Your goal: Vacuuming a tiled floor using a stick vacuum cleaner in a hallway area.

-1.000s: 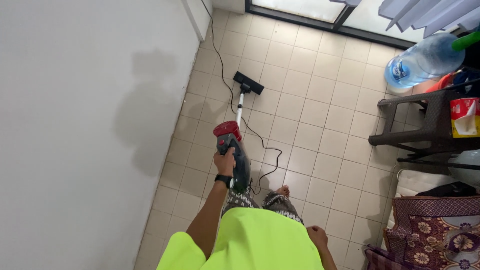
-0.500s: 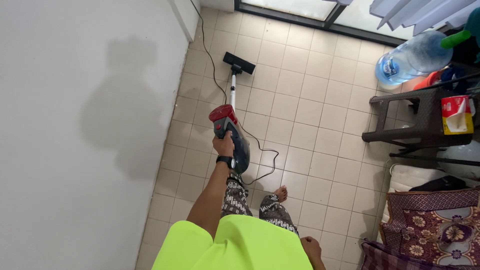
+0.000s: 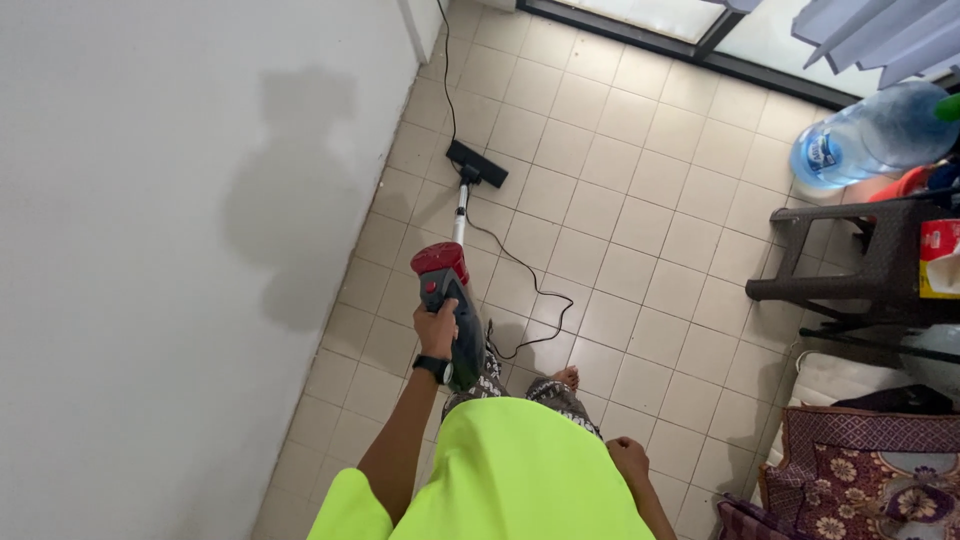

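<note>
Floor [image 3: 640,270] first, head view: small beige square tiles w/ dark grout lines, running from a plain white wall [image 3: 180,250] on the left up to a dark window frame [image 3: 690,40] along the top. Person's shadow falls on that wall, approx. mid-height. Stick vacuum [image 3: 452,300] is right beside the wall, red & dark grey body, pale tube going up-frame to a flat black floor head [image 3: 477,164] sitting on the tiles, near the wall's foot. Left hand [image 3: 437,328] is wrapped tight round the vacuum's handle, fingers closed on it, black watch [image 3: 434,368] on the wrist. Black power cord [image 3: 530,285] snakes over the tiles from the vacuum, loops, and another stretch runs up along the wall toward the top corner. Right hand [image 3: 630,462] hangs low by the bright yellow-green shirt [image 3: 520,470], curled into a loose fist, nothing seen in it. Bare foot [image 3: 567,378] shows on the tile just past the shirt hem. Right side is crowded: big clear-blue water bottle [image 3: 870,135] lying tilted, dark woven stool [image 3: 850,260] w/ a red & yellow box [image 3: 940,260] on it, patterned maroon rug [image 3: 870,470] at the bottom corner.
</note>
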